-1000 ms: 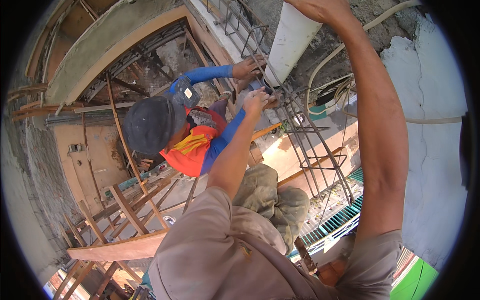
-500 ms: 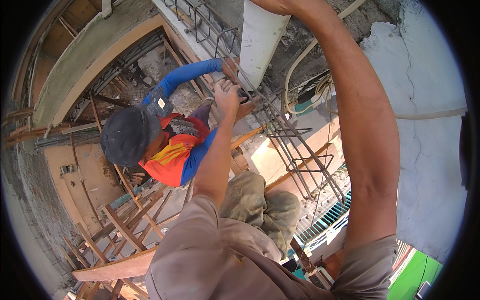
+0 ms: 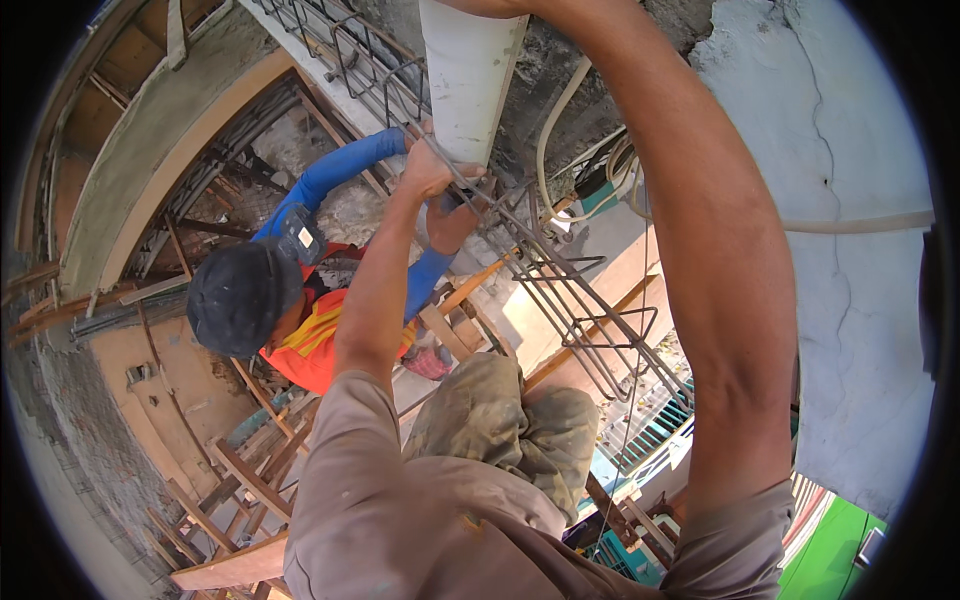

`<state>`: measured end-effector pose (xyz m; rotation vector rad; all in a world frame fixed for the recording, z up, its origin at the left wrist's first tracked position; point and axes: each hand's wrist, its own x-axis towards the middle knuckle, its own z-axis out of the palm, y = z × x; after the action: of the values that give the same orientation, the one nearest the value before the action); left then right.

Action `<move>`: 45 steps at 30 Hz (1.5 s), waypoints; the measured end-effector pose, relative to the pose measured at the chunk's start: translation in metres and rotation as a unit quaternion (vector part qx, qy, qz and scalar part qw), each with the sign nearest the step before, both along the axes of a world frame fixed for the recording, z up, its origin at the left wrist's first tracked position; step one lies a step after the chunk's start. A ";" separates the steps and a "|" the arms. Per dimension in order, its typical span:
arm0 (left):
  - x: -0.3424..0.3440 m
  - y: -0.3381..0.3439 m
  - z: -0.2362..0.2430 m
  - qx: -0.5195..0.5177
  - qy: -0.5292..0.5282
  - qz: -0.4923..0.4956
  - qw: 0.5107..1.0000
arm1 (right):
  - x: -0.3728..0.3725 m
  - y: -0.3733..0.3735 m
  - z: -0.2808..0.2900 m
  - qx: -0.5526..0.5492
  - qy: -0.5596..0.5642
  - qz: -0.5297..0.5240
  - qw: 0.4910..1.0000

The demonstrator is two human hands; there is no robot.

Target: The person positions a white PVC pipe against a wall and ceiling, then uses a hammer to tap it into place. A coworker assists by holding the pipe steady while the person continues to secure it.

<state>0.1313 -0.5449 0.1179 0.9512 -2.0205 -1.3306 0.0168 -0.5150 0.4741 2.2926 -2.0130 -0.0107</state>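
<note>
A wide white pipe stands slightly tilted beside the steel rebar cage at the top centre. My right hand lies across the pipe at the upper edge, closed round it, with its fingers mostly out of the picture. Low on the same pipe, my left hand grips with bent fingers, close against a rebar rod. A co-worker in a dark cap, blue sleeves and an orange vest leans in from the left. Their nearer hand is just below my left hand, at a small dark thing I cannot make out.
The rebar cage runs diagonally from top left to lower right. A pale hose loops right of the pipe, near a cracked white wall. Timber pieces and a curved concrete edge are at left, over a drop.
The view has shifted, and the pipe and cage now appear further left. My left hand has moved from above the co-worker's hands to the pipe's lower end. The co-worker's nearer forearm now shows below it.
</note>
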 end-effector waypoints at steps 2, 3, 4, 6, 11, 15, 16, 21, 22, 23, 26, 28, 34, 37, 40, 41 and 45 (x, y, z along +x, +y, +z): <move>-0.001 -0.001 0.000 -0.025 -0.040 -0.025 0.999 | -0.004 0.004 -0.002 -0.018 -0.025 -0.033 0.999; 0.000 0.000 -0.001 -0.048 -0.063 -0.022 0.997 | -0.004 0.006 -0.005 -0.027 -0.039 -0.046 0.998; 0.001 0.001 -0.004 -0.046 -0.050 -0.020 0.997 | -0.005 0.007 -0.009 -0.047 -0.044 -0.061 0.996; 0.002 0.002 -0.010 -0.063 -0.030 0.015 0.997 | -0.003 0.010 -0.017 -0.089 -0.057 -0.082 0.991; 0.000 0.000 -0.027 -0.165 -0.023 0.008 0.986 | 0.004 0.018 -0.031 -0.112 -0.033 -0.096 0.988; -0.001 0.003 -0.034 -0.167 -0.019 0.005 0.986 | 0.009 0.020 -0.027 -0.042 -0.030 -0.092 0.994; 0.000 0.003 -0.035 -0.195 -0.018 0.015 0.981 | 0.011 0.019 -0.024 -0.038 -0.014 -0.094 0.995; 0.016 -0.012 -0.033 -0.233 0.020 -0.053 0.971 | 0.012 0.018 -0.023 -0.062 -0.046 -0.030 0.997; 0.019 -0.017 -0.033 -0.201 -0.010 -0.087 0.976 | 0.012 0.018 -0.026 -0.080 -0.052 -0.022 0.995; 0.022 -0.021 -0.032 -0.163 -0.031 -0.108 0.980 | 0.012 0.018 -0.028 -0.099 -0.057 -0.014 0.993; 0.026 -0.026 -0.035 -0.187 -0.108 -0.102 0.971 | 0.007 0.015 -0.035 -0.061 -0.049 0.001 0.997; 0.025 -0.024 -0.037 -0.194 -0.099 -0.079 0.973 | 0.001 0.015 -0.040 -0.117 -0.041 0.011 0.992; 0.020 -0.008 -0.038 -0.290 -0.034 -0.031 0.956 | -0.010 0.015 -0.042 -0.134 -0.020 0.068 0.988; 0.021 -0.006 -0.036 -0.302 -0.056 -0.025 0.951 | -0.005 0.027 -0.043 -0.121 -0.044 0.032 0.991; 0.023 -0.008 -0.034 -0.280 -0.068 -0.034 0.957 | -0.004 0.045 -0.042 -0.106 -0.053 -0.007 0.993; 0.023 -0.005 -0.034 -0.267 -0.073 -0.044 0.960 | -0.005 0.050 -0.041 -0.111 -0.053 -0.007 0.992; 0.022 0.023 -0.038 -0.233 -0.063 0.060 0.969 | -0.005 0.055 -0.037 -0.123 -0.099 -0.007 0.987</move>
<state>0.1533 -0.5218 0.0804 0.9300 -2.1934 -0.6949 0.0121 -0.4598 0.4367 2.1977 -1.9868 0.4546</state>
